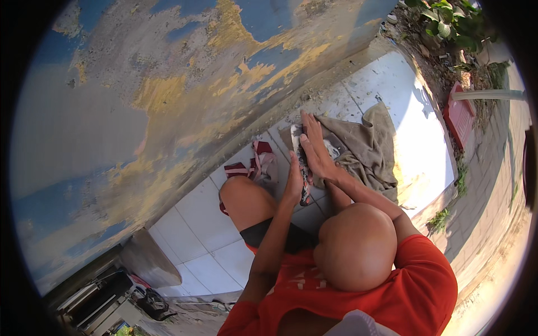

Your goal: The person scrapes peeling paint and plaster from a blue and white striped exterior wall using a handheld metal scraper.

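A flat, narrow thing, apparently a flip-flop (304, 194), has a pale far end and a dark, patterned near end. It lies between my two hands. My right hand (316, 149) is flat with straight fingers, and its thumb overlaps the pale end. My left hand (295, 180) is held edge-up on the other side, fingers straight and pointing away from me; whether it touches the thing is unclear. A crumpled grey-brown cloth (372, 145) spreads beyond my right hand. Partly under that hand is a dark piece with a white picture (334, 146). My right foot is mostly hidden.
White floor tiles (197, 229) run along a wall with peeling paint (168, 105). Maroon and pink fabric (264, 156) lies by my left knee (241, 195). A red dustpan (460, 115) rests past the tiles' edge, near leafy plants (445, 25). Paving (483, 168) borders the right side.
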